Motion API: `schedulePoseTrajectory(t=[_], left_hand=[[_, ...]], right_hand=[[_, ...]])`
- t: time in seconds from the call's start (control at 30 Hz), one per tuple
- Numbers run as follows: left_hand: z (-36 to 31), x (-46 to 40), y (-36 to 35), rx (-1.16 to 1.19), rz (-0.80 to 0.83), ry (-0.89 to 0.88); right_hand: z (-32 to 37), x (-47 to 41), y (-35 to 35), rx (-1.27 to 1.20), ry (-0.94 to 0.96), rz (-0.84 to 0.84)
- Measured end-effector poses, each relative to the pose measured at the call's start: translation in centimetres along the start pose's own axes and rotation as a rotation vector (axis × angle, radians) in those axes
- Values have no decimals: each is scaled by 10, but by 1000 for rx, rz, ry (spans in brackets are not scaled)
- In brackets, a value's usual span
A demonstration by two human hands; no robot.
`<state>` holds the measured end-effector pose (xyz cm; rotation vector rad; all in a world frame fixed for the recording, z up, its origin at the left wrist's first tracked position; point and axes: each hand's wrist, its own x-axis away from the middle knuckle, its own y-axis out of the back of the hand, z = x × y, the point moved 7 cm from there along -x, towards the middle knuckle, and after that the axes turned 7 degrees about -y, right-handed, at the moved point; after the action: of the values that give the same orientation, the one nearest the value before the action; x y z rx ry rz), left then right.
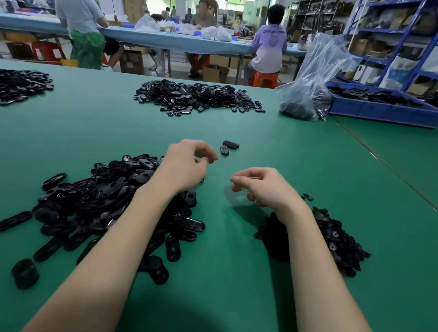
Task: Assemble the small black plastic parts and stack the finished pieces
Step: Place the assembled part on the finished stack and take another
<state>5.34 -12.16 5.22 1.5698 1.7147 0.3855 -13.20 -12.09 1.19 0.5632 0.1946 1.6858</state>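
2 glossy black oval pieces (228, 147) lie touching beyond the left hand (188, 165) and right hand (262, 186), both loosely curled, holding nothing.

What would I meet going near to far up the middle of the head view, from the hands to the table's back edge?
Left hand and right hand, both empty with loosely curled fingers → two loose black parts just past the left hand → bare green table → far pile of black parts.
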Motion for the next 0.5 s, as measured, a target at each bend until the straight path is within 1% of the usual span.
schedulePoseTrajectory(t=[0.07, 0.13, 0.23, 0.33, 0.4, 0.5], left_hand=[[-4, 6, -7, 53, 31, 1], [-3, 9, -11, 108, 46, 14], [4, 13, -16, 238, 88, 59], [10, 17, -18, 380, 108, 137], [10, 16, -17, 395, 105, 143], [8, 15, -15, 370, 104, 125]], right_hand=[[12, 4, -17, 223, 93, 93], [21, 8, -35, 379, 149, 174], [28, 17, -56, 461, 169, 276], [32, 23, -66, 528, 168, 334], [32, 24, -70, 608, 155, 349], [31, 21, -70, 680, 145, 322]])
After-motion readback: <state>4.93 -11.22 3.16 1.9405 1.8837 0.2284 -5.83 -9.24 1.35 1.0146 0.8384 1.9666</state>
